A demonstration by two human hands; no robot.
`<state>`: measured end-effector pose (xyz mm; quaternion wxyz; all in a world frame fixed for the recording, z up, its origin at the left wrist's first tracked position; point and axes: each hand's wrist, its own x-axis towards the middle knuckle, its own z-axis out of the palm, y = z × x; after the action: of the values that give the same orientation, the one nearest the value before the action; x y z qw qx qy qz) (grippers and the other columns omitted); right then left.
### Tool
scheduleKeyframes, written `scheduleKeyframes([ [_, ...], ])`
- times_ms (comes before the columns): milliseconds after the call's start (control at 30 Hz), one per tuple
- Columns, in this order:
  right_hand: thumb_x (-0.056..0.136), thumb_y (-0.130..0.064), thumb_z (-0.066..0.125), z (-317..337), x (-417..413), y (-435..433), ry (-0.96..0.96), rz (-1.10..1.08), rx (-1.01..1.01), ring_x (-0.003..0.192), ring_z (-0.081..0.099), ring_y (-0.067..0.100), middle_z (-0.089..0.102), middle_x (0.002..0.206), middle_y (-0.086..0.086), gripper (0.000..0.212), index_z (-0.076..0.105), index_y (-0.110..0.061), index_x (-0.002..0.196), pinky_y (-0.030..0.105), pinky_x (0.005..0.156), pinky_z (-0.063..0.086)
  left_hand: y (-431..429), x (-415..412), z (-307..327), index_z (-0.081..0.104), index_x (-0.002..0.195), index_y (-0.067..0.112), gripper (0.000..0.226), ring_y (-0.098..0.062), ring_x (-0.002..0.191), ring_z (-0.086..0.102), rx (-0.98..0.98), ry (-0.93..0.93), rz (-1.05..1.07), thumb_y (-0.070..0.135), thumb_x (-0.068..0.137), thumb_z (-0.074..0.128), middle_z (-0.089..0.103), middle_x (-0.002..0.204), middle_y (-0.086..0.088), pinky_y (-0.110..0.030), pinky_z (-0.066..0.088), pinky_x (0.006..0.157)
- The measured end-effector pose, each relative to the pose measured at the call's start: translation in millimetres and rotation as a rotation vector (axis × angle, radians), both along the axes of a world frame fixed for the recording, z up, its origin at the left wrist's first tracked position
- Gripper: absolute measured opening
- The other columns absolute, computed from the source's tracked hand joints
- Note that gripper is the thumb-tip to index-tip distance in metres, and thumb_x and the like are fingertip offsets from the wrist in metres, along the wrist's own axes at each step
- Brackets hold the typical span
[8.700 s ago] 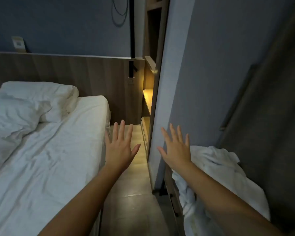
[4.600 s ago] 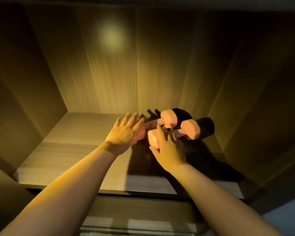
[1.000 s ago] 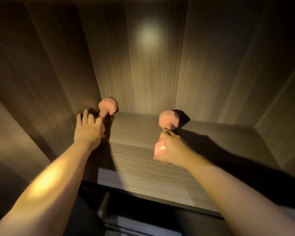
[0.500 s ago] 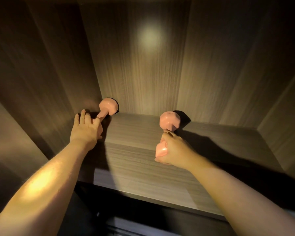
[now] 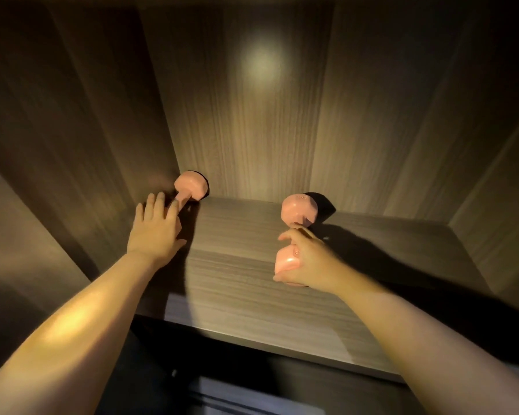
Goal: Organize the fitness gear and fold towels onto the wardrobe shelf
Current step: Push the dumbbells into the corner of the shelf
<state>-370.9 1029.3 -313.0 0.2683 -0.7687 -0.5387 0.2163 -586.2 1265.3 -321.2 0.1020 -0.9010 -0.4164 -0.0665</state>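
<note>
**Two pink dumbbells on the wardrobe shelf, one in each corner of play**

Both arms are reaching into the wardrobe. The left grip (image 5: 155, 232) lies flat, fingers straight, over the near end of the left dumbbell (image 5: 189, 188), which sits tucked into the back-left corner of the shelf (image 5: 237, 280), close against the side wall (image 5: 72, 145); its far head pokes out beyond the fingertips. Over on the other side, the right grip (image 5: 309, 262) is curled round the near head and handle of the right dumbbell (image 5: 298, 211), which is near mid-shelf and points toward the back panel (image 5: 252, 115). The two weights are well apart. A soft spot of light glows high on that panel.
</note>
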Motion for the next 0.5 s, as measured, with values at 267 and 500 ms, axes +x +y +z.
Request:
scheduleKeyframes([
  [267,0.081,-0.029,0.076,-13,10,-42,0.051,-0.156,-0.022,0.126,0.051,0.015,0.054,0.135,-0.005,0.065,0.045,-0.026,0.138,0.036,0.102,0.044,-136,50,-19,0.033,0.148,0.021,0.065,-0.018,0.130,0.044,-0.492,-0.427,-0.479,0.025,0.090,0.062,0.039,0.148,0.001,-0.040,0.040,0.108],
  [500,0.089,-0.029,0.067,-20,4,-52,0.000,-0.297,0.005,0.121,0.055,0.017,0.062,0.127,-0.002,0.045,0.056,-0.020,0.132,0.033,0.096,0.044,-158,90,-15,0.042,0.142,0.021,0.054,-0.022,0.112,0.058,-0.552,-0.490,-0.493,0.011,0.092,0.058,0.055,0.128,-0.003,-0.036,0.050,0.091],
])
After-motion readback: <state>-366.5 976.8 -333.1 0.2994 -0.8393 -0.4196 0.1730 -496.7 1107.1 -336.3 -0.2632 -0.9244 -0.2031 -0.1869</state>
